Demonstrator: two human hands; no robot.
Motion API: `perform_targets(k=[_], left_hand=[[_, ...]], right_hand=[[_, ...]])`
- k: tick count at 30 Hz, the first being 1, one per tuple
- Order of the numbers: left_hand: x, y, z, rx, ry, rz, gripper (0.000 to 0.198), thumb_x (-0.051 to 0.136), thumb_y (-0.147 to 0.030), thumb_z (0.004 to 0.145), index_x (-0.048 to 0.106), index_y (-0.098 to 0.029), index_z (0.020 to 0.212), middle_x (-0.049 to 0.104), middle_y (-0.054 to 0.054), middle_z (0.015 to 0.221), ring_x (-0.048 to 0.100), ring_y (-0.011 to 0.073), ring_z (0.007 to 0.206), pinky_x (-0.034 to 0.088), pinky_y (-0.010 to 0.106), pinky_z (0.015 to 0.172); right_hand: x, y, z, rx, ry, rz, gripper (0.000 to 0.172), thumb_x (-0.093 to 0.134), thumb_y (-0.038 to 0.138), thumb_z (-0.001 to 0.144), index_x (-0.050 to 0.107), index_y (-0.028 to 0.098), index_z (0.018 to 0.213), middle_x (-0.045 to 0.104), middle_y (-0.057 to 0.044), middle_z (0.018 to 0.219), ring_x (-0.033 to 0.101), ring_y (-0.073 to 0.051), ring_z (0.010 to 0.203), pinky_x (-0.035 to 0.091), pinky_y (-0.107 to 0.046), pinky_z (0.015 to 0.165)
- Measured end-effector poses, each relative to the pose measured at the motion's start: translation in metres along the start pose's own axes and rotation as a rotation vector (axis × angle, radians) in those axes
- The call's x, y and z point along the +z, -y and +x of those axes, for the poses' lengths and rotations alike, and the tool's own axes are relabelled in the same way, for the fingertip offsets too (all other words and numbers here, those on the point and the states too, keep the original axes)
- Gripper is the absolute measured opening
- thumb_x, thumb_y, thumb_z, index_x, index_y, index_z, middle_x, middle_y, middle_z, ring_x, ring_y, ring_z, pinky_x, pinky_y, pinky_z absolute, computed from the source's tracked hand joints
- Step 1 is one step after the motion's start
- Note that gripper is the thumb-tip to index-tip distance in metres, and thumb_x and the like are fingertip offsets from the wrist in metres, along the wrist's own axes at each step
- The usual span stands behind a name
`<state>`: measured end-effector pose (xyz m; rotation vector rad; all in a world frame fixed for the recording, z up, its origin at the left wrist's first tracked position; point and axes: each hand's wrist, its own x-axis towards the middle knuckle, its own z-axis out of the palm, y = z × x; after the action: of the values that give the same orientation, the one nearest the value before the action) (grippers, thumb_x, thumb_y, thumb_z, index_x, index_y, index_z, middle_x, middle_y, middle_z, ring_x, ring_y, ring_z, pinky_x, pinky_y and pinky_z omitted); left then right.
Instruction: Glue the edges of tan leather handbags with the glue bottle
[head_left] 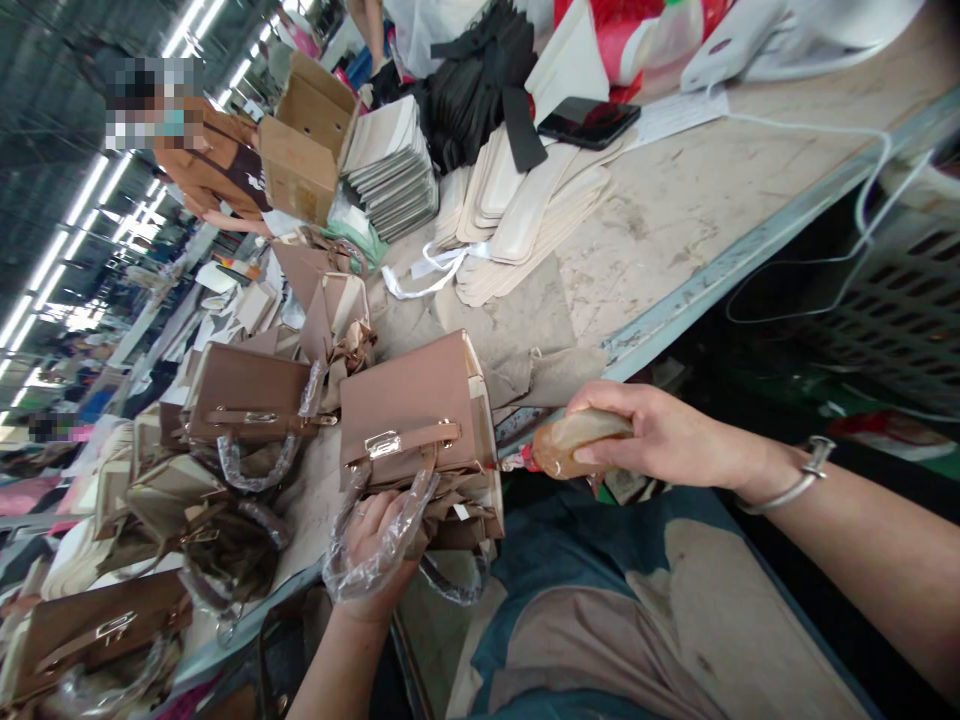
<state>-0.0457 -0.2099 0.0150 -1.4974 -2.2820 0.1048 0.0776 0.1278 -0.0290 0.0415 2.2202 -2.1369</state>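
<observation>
A tan handbag [420, 405] with a gold clasp lies on its side at the table's near edge. My left hand [379, 545] grips its plastic-wrapped handle from below, fingers curled round it. My right hand [660, 435], with a silver bracelet at the wrist, is closed on a translucent brownish glue bottle [574, 440]. The bottle's red tip points at the bag's open cream-lined side edge, touching or almost touching it.
More tan handbags [240, 400] lie in a pile at the left. Stacks of cream leather pieces [517, 215], a phone [589, 122], a cardboard box [304, 140] and black straps [472, 90] cover the far table. Another person [217, 160] works beyond. A plastic crate [911, 295] stands at the right.
</observation>
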Motion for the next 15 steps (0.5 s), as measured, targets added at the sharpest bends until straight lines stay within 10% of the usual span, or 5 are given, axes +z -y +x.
perform_targets(k=[15], left_hand=[[0.0019, 0.0018, -0.0022, 0.017, 0.011, -0.036, 0.051, 0.053, -0.002, 0.081, 0.055, -0.018, 0.129, 0.064, 0.005, 0.082, 0.060, 0.0192, 0.076, 0.050, 0.032, 0.074]], right_hand=[[-0.0032, 0.0060, -0.0033, 0.112, 0.260, 0.116, 0.026, 0.073, 0.028, 0.072, 0.060, 0.017, 0.091, 0.061, 0.001, 0.083, 0.057, -0.016, 0.077, 0.045, -0.024, 0.065]])
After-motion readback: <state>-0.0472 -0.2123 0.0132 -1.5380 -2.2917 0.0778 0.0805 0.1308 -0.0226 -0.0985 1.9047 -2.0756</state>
